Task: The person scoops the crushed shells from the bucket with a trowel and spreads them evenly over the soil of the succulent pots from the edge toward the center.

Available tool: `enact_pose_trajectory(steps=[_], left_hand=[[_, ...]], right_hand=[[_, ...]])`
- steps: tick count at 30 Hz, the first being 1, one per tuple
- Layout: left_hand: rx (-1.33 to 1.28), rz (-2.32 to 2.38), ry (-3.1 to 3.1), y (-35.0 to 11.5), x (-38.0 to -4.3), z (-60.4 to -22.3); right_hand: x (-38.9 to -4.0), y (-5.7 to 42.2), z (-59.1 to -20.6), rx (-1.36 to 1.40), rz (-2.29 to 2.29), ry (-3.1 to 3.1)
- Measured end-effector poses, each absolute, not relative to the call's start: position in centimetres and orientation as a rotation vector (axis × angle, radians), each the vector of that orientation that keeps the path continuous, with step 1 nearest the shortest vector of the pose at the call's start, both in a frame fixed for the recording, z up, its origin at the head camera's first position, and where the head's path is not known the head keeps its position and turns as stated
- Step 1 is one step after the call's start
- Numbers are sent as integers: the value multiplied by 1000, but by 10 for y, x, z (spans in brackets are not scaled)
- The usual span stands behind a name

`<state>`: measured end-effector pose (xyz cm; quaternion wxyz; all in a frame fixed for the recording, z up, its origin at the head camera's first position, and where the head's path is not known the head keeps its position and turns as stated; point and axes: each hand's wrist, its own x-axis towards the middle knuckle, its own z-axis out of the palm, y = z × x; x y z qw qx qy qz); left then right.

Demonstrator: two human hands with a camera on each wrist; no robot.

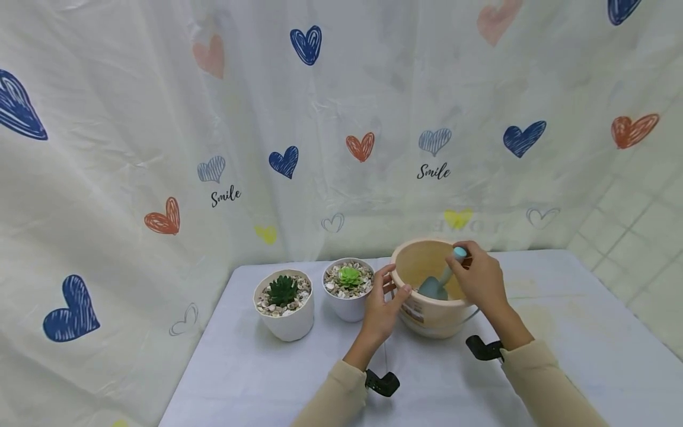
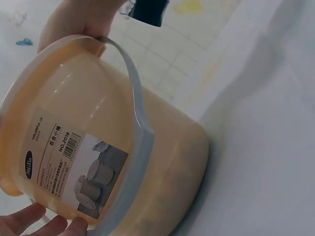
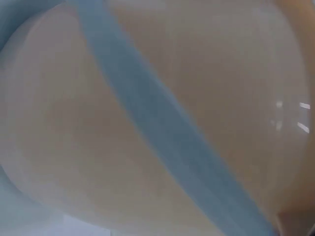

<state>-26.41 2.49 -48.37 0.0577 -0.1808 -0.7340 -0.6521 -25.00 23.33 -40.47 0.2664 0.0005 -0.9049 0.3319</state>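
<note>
A peach-coloured bucket stands on the table, its grey-blue handle hanging down outside and a printed label on its side. My left hand rests against the bucket's left side near the rim, fingertips touching the outer wall. Over the right rim, my right hand grips a small grey-green trowel near its light blue handle end. The trowel's blade points down inside the bucket; the bucket's bottom is hidden. The right wrist view is filled by the bucket's wall and handle.
To the left, a white pot holds pebbles and a dark green succulent. Another white pot with a bright green succulent stands beside the left hand. Behind the table hangs a heart-patterned sheet.
</note>
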Motion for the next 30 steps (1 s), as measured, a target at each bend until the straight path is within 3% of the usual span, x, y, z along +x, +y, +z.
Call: enact_pose_trajectory(steps=[19,30], left_hand=[[-646,-1887,-2366,14,-264,-474],[-990,-1529,-2606,-48,-245,-431]], right_hand=[[-252,250,-410,-31,866,-2348],[-240,272,-397,-82,941,-2290]])
